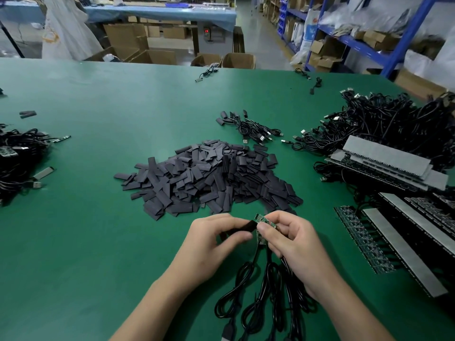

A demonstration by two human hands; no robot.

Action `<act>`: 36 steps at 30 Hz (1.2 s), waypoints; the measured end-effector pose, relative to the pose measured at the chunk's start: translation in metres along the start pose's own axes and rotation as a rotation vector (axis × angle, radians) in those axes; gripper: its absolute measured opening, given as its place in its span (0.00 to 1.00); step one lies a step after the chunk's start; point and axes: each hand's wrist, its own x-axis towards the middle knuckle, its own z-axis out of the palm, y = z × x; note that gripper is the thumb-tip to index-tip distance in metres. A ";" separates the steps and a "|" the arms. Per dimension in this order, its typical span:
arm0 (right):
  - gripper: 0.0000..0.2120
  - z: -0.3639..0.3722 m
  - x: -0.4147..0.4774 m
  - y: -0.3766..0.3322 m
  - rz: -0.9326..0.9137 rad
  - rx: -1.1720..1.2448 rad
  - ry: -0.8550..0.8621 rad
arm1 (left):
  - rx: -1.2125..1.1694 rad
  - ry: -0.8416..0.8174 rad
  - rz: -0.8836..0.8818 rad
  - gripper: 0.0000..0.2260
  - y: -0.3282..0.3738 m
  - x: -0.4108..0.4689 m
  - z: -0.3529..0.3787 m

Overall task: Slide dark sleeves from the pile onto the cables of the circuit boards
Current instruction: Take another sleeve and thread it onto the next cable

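On the green tabletop [98,242], the sleeve pile [209,175] lies at 12 o'clock from the hands. The left hand [211,244] pinches a dark sleeve [242,227], its long axis running 9 to 3 o'clock and its right end meeting the circuit board [260,238]. The right hand [295,247] grips the board, whose cables [248,303] trail toward 6 o'clock.

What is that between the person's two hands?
In the head view, a dark sleeve pinched by the left hand sits beside a small green circuit board held by the right hand; black cables trail from it.
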 end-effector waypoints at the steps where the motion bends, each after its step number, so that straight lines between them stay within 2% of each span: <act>1: 0.10 0.000 0.000 0.000 0.000 -0.003 -0.002 | -0.036 -0.023 -0.020 0.08 0.000 0.000 0.000; 4: 0.08 0.000 0.000 0.001 -0.010 -0.027 -0.001 | -0.050 -0.005 -0.027 0.11 0.000 -0.001 0.002; 8: 0.07 0.001 0.000 0.004 -0.023 -0.045 0.057 | 0.112 0.090 0.080 0.16 0.002 -0.002 0.002; 12: 0.08 0.002 0.000 0.003 -0.030 -0.035 0.049 | 0.202 0.156 0.155 0.12 0.004 -0.001 0.003; 15: 0.08 0.001 0.000 0.001 -0.019 -0.033 0.008 | 0.190 0.176 0.150 0.10 0.002 -0.001 0.003; 22: 0.16 -0.010 0.002 -0.002 -0.013 -0.032 -0.001 | 0.063 0.235 0.063 0.10 0.003 0.001 -0.001; 36: 0.19 -0.014 -0.002 -0.003 -0.025 -0.250 -0.062 | 0.067 0.082 0.038 0.09 -0.002 -0.001 -0.001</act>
